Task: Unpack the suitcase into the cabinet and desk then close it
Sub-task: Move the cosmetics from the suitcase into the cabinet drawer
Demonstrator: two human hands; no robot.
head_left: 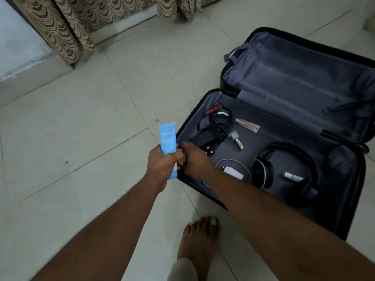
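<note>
Head view: we are mid-unpacking. Our left hand (162, 162) grips a soft light-blue plastic tube (167, 139); our right hand (192, 157) reaches beside it, its grasp unclear. Beyond, the open black hard-shell suitcase (345, 220) on the tile floor holds tangled black charger cables (217, 126) and padded black headphones (284, 169). Next we should probably carry the tube to the cabinet.

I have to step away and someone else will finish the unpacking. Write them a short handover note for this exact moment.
Left hand grips a blue tube over the floor beside the suitcase.
Right hand reaches in next to it; what it holds, if anything, is hidden.
Suitcase lies open on the floor. Inside: black charger with cables, headphones, white adapter, small tubes and bottles.
Done: tube lifted out.
Left: move everything to cabinet and desk, close suitcase.
</note>
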